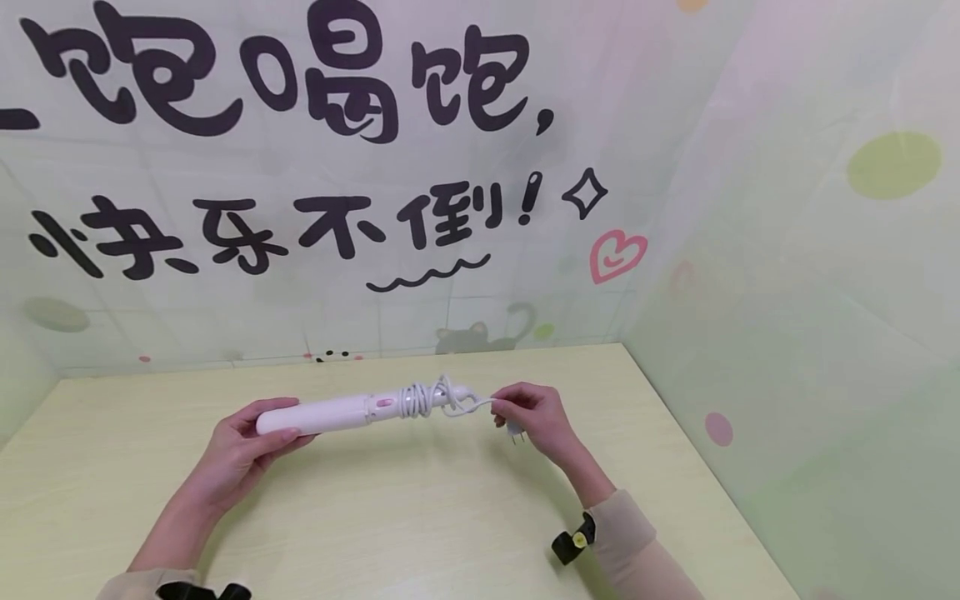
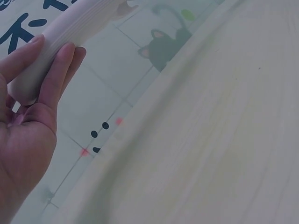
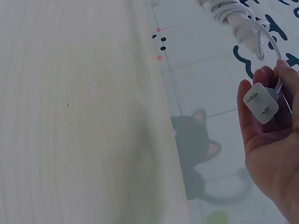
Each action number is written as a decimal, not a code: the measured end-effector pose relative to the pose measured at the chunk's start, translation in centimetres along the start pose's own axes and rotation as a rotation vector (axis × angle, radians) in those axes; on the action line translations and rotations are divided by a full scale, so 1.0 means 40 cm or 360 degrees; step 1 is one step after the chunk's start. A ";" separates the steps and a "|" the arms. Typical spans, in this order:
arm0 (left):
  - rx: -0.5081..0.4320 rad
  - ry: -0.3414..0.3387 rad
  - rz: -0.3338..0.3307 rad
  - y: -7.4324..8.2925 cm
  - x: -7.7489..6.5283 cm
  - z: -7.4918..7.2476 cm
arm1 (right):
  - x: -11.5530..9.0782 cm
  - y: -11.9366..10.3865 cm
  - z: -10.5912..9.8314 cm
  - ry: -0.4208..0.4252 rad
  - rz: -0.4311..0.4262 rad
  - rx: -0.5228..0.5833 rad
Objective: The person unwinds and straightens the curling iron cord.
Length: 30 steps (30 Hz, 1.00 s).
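My left hand point(image 1: 236, 454) grips a pale pink-white hair-styling iron point(image 1: 322, 418) by its thick, rounded end, thumb on the near side. The iron lies nearly level in the air above the table, with a small pink switch point(image 1: 385, 402) on its handle. White power cord point(image 1: 416, 401) is wound in several loops round the handle, and a loose stretch leads off to the right. There my right hand point(image 1: 538, 419) pinches the cord between thumb and fingers. A white two-prong plug point(image 3: 261, 103) hangs against the right palm, prongs facing outward.
Beneath both hands is a pale wood-grain table point(image 1: 420, 517). A printed wall covering point(image 1: 300, 325) with dark lettering rises behind its back edge, and another patterned wall point(image 1: 825, 333) stands along the right side. Black wrist cameras point(image 1: 573, 540) sit at the sleeves.
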<state>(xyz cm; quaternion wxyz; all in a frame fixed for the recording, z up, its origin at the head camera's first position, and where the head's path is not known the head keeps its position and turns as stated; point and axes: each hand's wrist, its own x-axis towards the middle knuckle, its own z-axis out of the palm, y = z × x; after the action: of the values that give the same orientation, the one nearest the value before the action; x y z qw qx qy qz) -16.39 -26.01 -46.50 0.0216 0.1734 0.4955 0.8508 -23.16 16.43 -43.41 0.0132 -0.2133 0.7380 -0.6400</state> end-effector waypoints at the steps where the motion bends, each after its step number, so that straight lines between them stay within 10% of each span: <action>1: -0.0006 -0.0004 0.0004 0.002 0.000 -0.002 | -0.002 0.001 -0.005 -0.0005 0.0015 0.0002; 17: -0.0044 -0.0042 0.0045 0.020 -0.009 -0.028 | -0.036 0.024 -0.135 0.0002 0.0114 -0.0053; 30: -0.0062 -0.0067 0.0051 0.016 -0.009 -0.029 | -0.038 0.028 -0.136 -0.0239 0.0100 -0.0166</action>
<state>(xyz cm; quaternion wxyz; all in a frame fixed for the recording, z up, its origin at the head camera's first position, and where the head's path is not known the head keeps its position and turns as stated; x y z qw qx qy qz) -16.34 -27.36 -46.59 0.0219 0.1988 0.4754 0.8567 -23.70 22.16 -43.87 0.0774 -0.2379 0.7736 -0.5822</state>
